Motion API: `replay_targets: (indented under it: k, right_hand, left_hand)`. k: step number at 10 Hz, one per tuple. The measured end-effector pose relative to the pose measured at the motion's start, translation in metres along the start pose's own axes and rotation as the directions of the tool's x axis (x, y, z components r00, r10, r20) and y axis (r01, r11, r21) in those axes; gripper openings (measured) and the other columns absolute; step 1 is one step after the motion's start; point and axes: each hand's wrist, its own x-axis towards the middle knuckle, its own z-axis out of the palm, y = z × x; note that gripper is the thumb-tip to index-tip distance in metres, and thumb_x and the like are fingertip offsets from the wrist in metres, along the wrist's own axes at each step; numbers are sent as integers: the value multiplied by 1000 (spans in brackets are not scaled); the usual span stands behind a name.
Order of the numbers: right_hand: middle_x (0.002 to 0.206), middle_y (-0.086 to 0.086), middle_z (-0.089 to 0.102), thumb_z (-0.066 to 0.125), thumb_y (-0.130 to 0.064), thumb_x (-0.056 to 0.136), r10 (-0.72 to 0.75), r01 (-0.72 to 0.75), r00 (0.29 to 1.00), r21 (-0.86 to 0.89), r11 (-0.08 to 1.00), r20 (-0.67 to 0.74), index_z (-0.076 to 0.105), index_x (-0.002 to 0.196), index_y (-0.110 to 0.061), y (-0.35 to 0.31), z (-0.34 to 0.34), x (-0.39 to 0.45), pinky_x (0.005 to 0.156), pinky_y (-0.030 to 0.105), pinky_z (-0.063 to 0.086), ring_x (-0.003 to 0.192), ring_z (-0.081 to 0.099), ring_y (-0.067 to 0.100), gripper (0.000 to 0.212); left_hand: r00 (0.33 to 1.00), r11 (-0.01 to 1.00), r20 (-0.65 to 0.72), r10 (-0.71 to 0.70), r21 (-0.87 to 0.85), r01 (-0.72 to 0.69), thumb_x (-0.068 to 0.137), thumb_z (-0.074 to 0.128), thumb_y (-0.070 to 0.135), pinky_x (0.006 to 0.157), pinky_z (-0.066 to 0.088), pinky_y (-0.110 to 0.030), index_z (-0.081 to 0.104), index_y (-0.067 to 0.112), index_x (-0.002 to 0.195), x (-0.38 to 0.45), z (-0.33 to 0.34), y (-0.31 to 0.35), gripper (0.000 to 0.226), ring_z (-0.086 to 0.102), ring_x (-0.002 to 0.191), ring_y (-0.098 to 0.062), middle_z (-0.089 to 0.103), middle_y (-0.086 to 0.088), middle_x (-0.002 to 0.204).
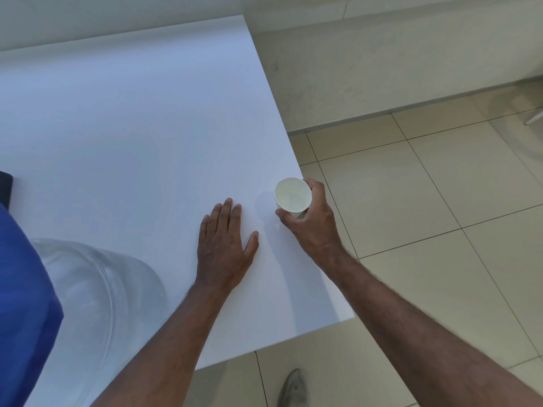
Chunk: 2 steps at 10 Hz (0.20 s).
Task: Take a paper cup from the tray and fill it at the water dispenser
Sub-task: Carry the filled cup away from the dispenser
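A white paper cup (pixel 292 196) stands upright at the right edge of the white table (pixel 141 118), its inside pale and hard to read. My right hand (pixel 313 224) wraps around its side, thumb in front and fingers behind. Just left of the cup, my left hand (pixel 224 245) lies flat on the tabletop, palm down, fingers apart and holding nothing. The clear dome of a large water bottle (pixel 97 289) fills the lower left corner. No tray is in view.
A blue object (pixel 23 304) covers the far left edge, with a dark item (pixel 6 188) above it. Right of the table lies a beige tiled floor (pixel 426 215). A shoe (pixel 293 389) shows below the table's front edge.
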Motion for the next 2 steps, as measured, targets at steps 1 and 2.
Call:
replay_targets:
  k: [1, 2]
  right_hand:
    - [157, -9, 43, 85, -53, 76, -5, 5, 999, -10, 1000, 48, 28, 154, -31, -10, -7, -4, 101, 22, 42, 136, 46, 9, 99]
    - [166, -10, 31, 65, -73, 83, -23, 23, 998, -3, 1000, 55, 18, 157, -35, -12, -14, -14, 108, 28, 36, 146, 36, 10, 96]
  left_hand:
    - [1000, 1000, 13, 1, -12, -1, 103, 38, 48, 130, 9, -45, 21, 13, 161, 0, -5, 4, 70, 10, 159, -25, 15, -7, 172]
    - [1000, 1000, 13, -10, -17, 10, 104, 36, 48, 130, 8, -45, 17, 13, 162, -4, -9, 6, 71, 7, 159, -25, 10, -7, 173]
